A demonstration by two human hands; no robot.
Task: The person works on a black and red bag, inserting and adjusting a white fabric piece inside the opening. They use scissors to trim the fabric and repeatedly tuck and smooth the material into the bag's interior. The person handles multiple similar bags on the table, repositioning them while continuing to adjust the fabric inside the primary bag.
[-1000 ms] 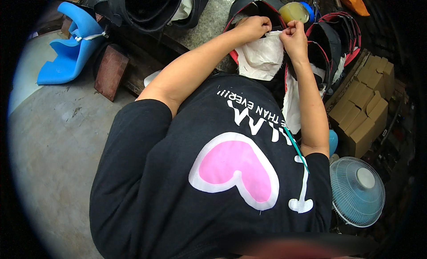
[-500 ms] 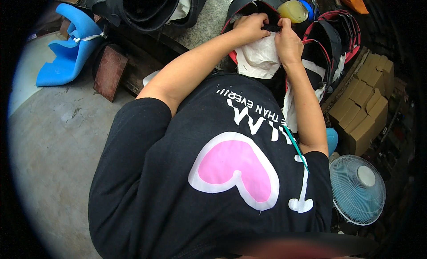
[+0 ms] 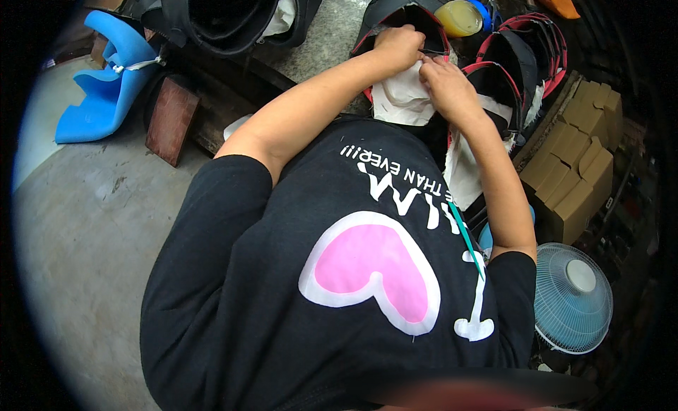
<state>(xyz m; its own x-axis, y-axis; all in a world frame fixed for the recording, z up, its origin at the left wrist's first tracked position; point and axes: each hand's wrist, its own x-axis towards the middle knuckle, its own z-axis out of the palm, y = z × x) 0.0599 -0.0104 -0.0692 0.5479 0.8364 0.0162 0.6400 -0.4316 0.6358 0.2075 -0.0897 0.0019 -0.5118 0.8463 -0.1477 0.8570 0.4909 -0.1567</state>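
A black shoe upper (image 3: 400, 3) with red edging and a white cloth lining (image 3: 401, 100) lies in front of me at the top of the view. My left hand (image 3: 400, 46) is closed on its edge, the fingers curled inward. Just to the right, my right hand (image 3: 449, 87) has its bent fingertips pressed on the lining near the red edge. The fingertips of both hands are partly hidden. More black, red-edged uppers (image 3: 519, 58) with white lining stand close by on the right.
Beyond my right hand lies a jar (image 3: 459, 18) of yellowish stuff with a blue lid. Black pieces (image 3: 233, 19) sit at upper left, near a blue foam piece (image 3: 116, 82) and a brown board (image 3: 171, 120). Cardboard boxes (image 3: 572, 164) and a fan (image 3: 573, 298) are at right.
My right hand has moved left and down, from a pinch at the upper's edge onto the lining, and its elbow has swung right. My left hand stays near the same edge.
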